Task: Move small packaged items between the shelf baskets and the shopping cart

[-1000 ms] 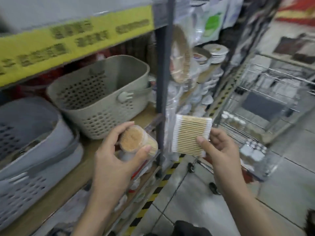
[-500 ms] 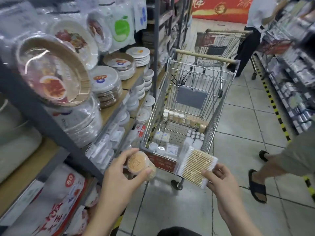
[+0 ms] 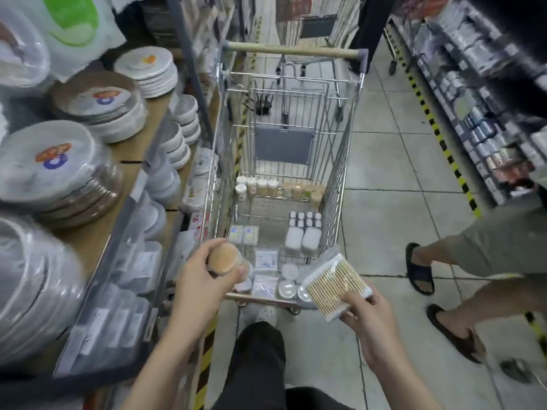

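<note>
Your left hand (image 3: 204, 279) curls round the toothpick jar (image 3: 226, 258), poised over the shopping cart (image 3: 337, 184) at its 7 o'clock corner. Your right hand (image 3: 370, 315) pinches the flat cotton swab pack (image 3: 334, 284) at 5 o'clock, thumb on top, tilted toward the cart, likely so both can drop among the sorted small items.

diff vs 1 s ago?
View swung from the shelf baskets to the shopping cart; both hands now reach over its near end. Unchanged: left hand grips the round toothpick jar, right hand holds the flat cotton swab pack.
</note>
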Tool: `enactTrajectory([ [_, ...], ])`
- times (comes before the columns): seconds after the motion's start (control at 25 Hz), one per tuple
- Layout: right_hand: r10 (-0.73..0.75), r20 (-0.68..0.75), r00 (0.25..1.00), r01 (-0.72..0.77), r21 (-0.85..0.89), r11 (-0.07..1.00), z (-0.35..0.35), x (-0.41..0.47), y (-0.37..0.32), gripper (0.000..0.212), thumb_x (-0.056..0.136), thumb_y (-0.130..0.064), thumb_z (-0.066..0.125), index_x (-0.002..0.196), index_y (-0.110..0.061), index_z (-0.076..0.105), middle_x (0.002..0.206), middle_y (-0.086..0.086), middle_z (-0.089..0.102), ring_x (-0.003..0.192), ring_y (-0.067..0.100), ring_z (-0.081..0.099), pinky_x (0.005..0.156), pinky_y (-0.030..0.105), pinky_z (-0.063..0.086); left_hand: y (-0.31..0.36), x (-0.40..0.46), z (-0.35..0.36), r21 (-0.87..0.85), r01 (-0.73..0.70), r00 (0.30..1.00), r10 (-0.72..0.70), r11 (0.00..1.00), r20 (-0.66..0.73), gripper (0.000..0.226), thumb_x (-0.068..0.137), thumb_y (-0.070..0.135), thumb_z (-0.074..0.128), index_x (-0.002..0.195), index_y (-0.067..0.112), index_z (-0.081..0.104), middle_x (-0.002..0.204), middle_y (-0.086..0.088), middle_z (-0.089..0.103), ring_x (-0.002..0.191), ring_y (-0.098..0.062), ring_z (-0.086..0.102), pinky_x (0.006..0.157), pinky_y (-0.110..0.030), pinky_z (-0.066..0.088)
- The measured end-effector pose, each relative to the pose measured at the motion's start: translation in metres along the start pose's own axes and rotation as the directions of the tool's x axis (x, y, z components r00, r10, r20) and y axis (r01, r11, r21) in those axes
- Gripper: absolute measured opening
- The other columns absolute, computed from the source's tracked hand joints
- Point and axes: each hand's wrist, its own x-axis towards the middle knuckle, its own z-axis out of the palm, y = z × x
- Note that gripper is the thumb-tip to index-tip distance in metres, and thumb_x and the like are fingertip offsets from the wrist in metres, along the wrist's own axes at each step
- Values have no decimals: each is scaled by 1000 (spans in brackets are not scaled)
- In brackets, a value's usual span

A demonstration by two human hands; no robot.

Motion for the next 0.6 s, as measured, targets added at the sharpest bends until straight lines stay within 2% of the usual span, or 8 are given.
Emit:
enactTrajectory([
  [0.16, 8, -110, 994, -18, -97, 995, 21, 54, -11, 15, 85, 2, 61, 95, -7, 66, 93, 15, 70, 85, 26, 67, 70, 33, 54, 0, 106, 30, 62, 21, 994, -28, 998, 109, 50, 71, 21, 80, 114, 31, 56, 116, 7, 59, 104, -15, 56, 90, -42, 49],
  [0.28, 36, -167, 985, -63, -162, 985, 38, 94, -16, 13, 85, 2, 61, 89, -9, 65, 91, 13, 70, 83, 25, 67, 73, 35, 55, -4, 170, 50, 70, 48, 983, -59, 996, 172, 54, 72, 16, 80, 119, 25, 55, 117, 5, 57, 105, -14, 55, 93, -39, 48],
  [0.4, 78, -216, 973, -116, -167, 979, 51, 125, -13, 11, 86, 3, 60, 89, -7, 62, 92, 12, 69, 83, 23, 68, 69, 29, 54, -10, 218, 70, 123, 82, 969, -108, 989, 224, 61, 74, 17, 79, 128, 20, 51, 116, 6, 55, 107, -14, 53, 94, -33, 46],
  [0.48, 122, -218, 968, -162, -177, 971, 59, 140, -3, 10, 86, 2, 60, 93, -5, 62, 94, 10, 69, 85, 21, 68, 70, 26, 54, -15, 245, 88, 147, 87, 966, -120, 985, 229, 64, 74, 17, 79, 130, 17, 50, 118, 4, 55, 107, -14, 52, 93, -30, 44],
  [0.6, 188, -172, 967, -218, -175, 960, 72, 163, 12, 16, 85, -2, 62, 101, -7, 62, 99, 8, 69, 89, 20, 68, 73, 26, 57, -24, 290, 129, 193, 86, 959, -134, 977, 250, 61, 75, 13, 78, 130, 13, 50, 122, -1, 57, 110, -19, 53, 94, -34, 46],
])
